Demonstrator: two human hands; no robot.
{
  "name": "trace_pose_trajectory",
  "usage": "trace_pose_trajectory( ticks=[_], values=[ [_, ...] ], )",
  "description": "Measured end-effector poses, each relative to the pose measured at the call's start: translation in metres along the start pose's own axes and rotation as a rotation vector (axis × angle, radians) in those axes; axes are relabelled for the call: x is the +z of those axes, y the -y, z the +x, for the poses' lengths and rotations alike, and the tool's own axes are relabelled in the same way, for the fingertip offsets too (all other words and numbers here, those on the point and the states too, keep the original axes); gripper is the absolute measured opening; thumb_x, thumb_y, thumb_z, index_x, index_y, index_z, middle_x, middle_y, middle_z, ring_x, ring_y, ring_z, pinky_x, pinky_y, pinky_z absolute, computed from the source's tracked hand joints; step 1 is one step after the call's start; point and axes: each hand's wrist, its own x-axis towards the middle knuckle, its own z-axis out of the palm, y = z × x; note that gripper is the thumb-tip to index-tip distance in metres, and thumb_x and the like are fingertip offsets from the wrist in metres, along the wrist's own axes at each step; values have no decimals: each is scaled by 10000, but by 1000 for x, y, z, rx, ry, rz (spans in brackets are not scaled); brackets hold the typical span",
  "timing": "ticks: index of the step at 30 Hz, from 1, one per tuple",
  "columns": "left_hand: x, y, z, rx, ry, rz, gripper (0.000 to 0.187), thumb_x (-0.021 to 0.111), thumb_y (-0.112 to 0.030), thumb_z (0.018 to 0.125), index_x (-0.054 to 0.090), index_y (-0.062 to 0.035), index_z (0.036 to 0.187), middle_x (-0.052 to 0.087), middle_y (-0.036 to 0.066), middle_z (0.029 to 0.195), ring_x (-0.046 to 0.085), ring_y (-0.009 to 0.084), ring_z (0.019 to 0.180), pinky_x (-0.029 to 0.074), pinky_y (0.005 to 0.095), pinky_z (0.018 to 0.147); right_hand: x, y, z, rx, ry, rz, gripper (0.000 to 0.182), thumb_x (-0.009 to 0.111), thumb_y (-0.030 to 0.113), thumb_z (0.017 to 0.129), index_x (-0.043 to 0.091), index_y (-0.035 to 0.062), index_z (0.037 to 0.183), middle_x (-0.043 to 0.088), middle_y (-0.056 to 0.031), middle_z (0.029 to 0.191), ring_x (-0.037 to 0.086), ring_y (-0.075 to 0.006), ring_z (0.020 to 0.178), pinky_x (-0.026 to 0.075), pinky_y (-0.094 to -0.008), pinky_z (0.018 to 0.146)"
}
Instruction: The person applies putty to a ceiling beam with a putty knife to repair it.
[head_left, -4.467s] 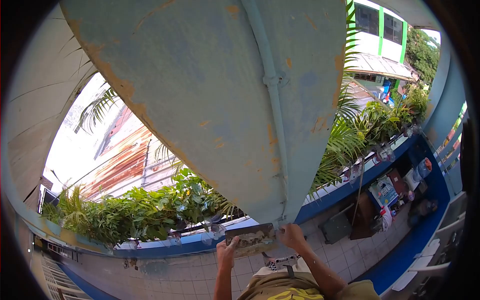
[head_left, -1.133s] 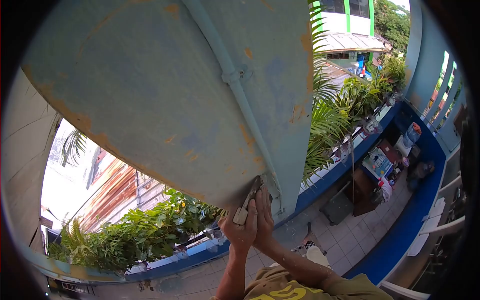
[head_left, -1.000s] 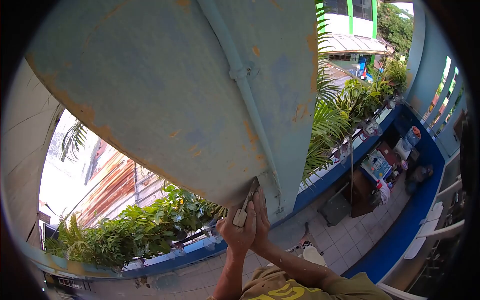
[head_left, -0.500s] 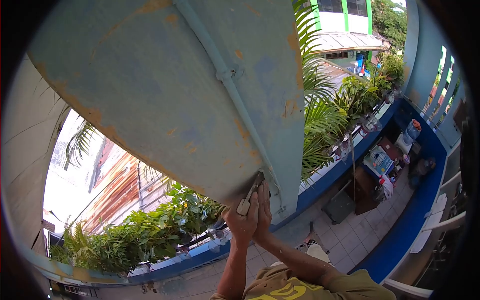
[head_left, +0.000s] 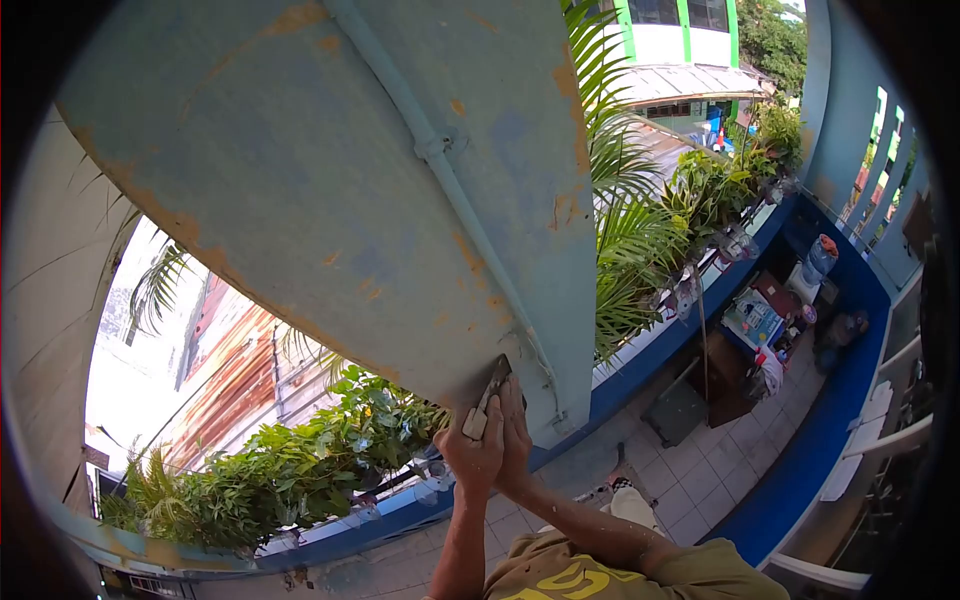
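A scraper (head_left: 480, 413) with a pale handle and dark flat blade is in my left hand (head_left: 473, 450), its fingers wrapped round the handle. My right hand (head_left: 513, 435) is pressed against the scraper from the other side, its fingers stretched up along the blade. The blade's tip meets the lower part of a pale blue-green painted pillar (head_left: 300, 180) with orange-brown patches. Just right of the blade, a painted pipe (head_left: 465, 210) runs down the pillar. The right hand partly hides the blade.
Leafy potted plants (head_left: 290, 460) line the ledge at left, and more plants (head_left: 720, 190) stand at right. A blue low wall (head_left: 640, 375) borders the tiled floor (head_left: 690, 480). A dark bin (head_left: 675, 412) and a cluttered small table (head_left: 755, 315) stand below right.
Both hands and the scraper have slid a little downward along the pillar, away from the pipe's clamp. The whole view has shifted slightly.
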Motion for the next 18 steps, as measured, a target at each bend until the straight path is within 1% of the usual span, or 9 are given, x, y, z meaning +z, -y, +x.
trace_pose_trajectory(
  ticks=[3,5,6,8,11,12,15,16,18],
  values=[
    [7,8,3,-21,70,-41,163,781,-102,844,710,44,845,703,127,677,653,129,576,518,291,591,-1,-11,13,25,-34,-85,770,719,247,897,359,-142,1456,394,-341,1494,377,-490,1411,365,-551,1141],
    [9,6,4,28,86,13,168,783,-98,843,711,54,850,704,134,686,653,128,574,520,294,588,-3,-2,16,42,-50,-49,763,716,241,899,360,-140,1457,398,-341,1491,381,-488,1410,368,-547,1141],
    [5,4,-1,21,84,13,168,783,-98,843,711,54,850,704,134,686,653,128,574,520,294,588,-5,3,15,54,-59,-12,757,713,234,901,361,-139,1457,403,-340,1488,384,-486,1408,370,-544,1142],
    [2,-2,-4,57,3,34,165,786,-99,840,704,43,824,685,133,659,639,132,554,508,296,567,2,-5,-1,28,-34,-14,740,707,229,906,369,-136,1454,408,-337,1486,388,-483,1407,375,-539,1140],
    [11,8,-3,28,18,-23,163,782,-101,844,700,38,819,683,135,649,644,144,547,508,305,558,-1,-12,9,24,-38,-57,717,702,225,908,387,-132,1444,419,-332,1479,392,-480,1405,383,-532,1137],
    [16,8,1,75,37,-19,157,774,-95,848,703,44,831,692,140,660,648,151,542,513,311,555,-2,-11,12,28,-51,-94,710,704,227,907,397,-131,1437,425,-330,1475,393,-479,1405,387,-531,1135],
    [11,9,-4,110,90,88,153,774,-90,848,712,49,861,710,141,695,656,150,558,515,312,562,-1,-4,10,87,-62,-4,693,705,231,906,417,-129,1424,427,-325,1476,393,-476,1407,392,-532,1131],
    [8,7,-7,106,82,89,153,774,-90,848,712,49,861,710,141,695,656,150,558,515,312,562,-1,-3,4,82,-55,-1,693,705,231,906,417,-129,1424,427,-325,1476,393,-476,1407,392,-532,1131],
    [6,2,-8,30,-3,-12,156,778,-98,843,717,42,874,704,132,691,663,183,565,516,318,576,-1,-5,-2,18,-35,-2,693,712,228,893,428,-127,1416,434,-326,1473,407,-478,1397,404,-526,1125]
  ],
)
